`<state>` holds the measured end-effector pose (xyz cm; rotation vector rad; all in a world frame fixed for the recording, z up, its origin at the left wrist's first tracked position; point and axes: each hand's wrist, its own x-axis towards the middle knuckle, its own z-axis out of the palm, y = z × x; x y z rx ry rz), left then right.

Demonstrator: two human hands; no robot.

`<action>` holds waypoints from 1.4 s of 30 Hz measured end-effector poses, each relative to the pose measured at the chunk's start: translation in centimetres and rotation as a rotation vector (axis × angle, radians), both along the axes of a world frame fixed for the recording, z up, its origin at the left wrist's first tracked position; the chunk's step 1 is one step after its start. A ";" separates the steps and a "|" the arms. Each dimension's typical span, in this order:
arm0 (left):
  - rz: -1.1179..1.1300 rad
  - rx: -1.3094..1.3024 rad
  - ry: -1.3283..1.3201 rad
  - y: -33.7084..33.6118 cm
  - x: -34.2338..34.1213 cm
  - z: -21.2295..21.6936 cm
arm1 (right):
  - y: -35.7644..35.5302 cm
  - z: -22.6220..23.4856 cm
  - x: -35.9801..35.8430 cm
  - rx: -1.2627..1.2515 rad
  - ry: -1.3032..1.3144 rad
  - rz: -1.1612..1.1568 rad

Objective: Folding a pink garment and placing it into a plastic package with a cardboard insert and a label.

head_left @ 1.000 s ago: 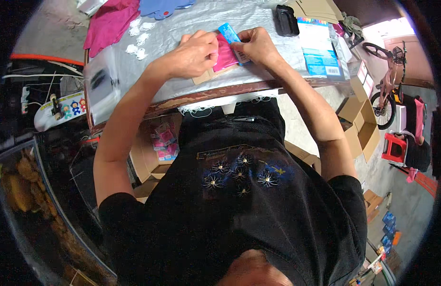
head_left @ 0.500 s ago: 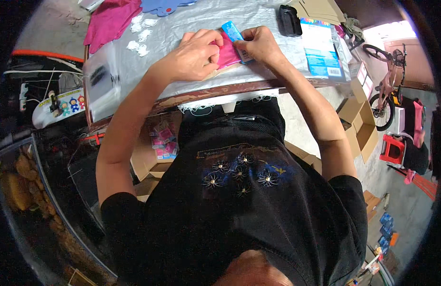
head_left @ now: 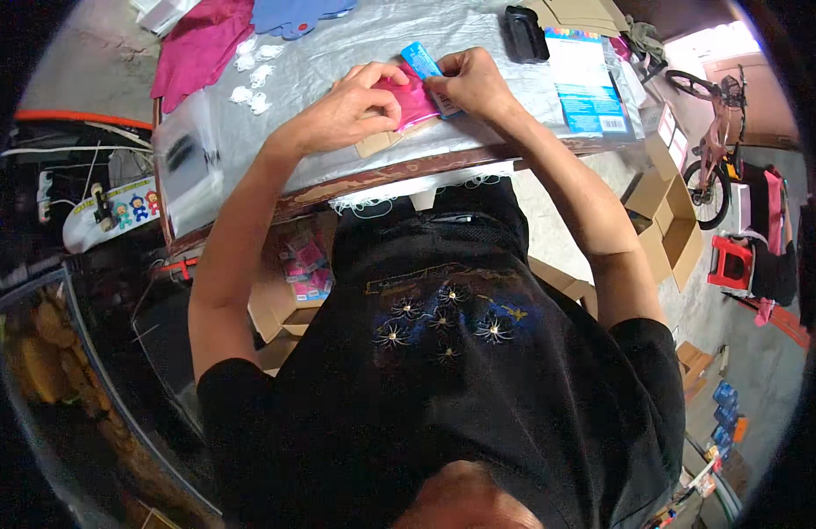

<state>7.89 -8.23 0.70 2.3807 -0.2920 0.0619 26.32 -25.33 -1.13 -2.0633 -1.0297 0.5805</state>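
Observation:
A folded bright pink cloth (head_left: pixel 417 99), its surface shiny, lies near the table's front edge, partly over a brown cardboard piece (head_left: pixel 379 144). My left hand (head_left: pixel 355 108) bends over the cloth's left side, with curled fingers gripping its edge; the fingertips are partly hidden. A narrow blue printed card (head_left: pixel 422 62) slants along the cloth's right edge. My right hand (head_left: pixel 475 84) pinches that card between thumb and fingers, against the cloth.
The table (head_left: pixel 337 53) has a silvery cover. White string bundles (head_left: pixel 254 75), dark pink fabric (head_left: pixel 201 48) and a clear plastic stack (head_left: pixel 188 154) are at left. A black tray (head_left: pixel 526 35) and printed blue-white sheet (head_left: pixel 589 88) are at right. An open carton (head_left: pixel 663 220) stands below.
My left hand's fingers have loosened and spread slightly on the cloth, showing more of the cardboard beneath. My right hand keeps its pinch on the blue card. The view has shifted a little.

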 end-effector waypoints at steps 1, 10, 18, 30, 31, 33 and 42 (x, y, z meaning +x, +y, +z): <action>0.010 0.001 -0.004 0.0 0.0 -0.1 | -0.1 0.3 -0.2 0.001 0.011 0.001; 0.032 -0.082 -0.036 0.1 -0.3 -1.0 | -0.6 1.4 -1.8 0.004 -0.060 -0.061; 0.016 -0.172 -0.059 0.2 -0.7 -1.5 | -0.7 1.3 -1.4 -0.012 -0.068 -0.033; 0.020 -0.206 -0.005 -0.1 -0.9 -0.9 | -0.7 0.5 -1.3 0.019 -0.063 -0.068; 0.024 -0.213 0.021 -0.1 -0.9 -0.8 | -0.7 0.5 -1.3 0.019 -0.063 -0.071; 0.015 -0.185 -0.002 -0.2 -0.9 -0.8 | -0.6 1.1 -1.4 -0.027 -0.058 -0.059; 0.033 0.110 -0.074 -1.3 -0.5 0.0 | 0.0 1.4 -1.2 -0.009 -0.218 -0.029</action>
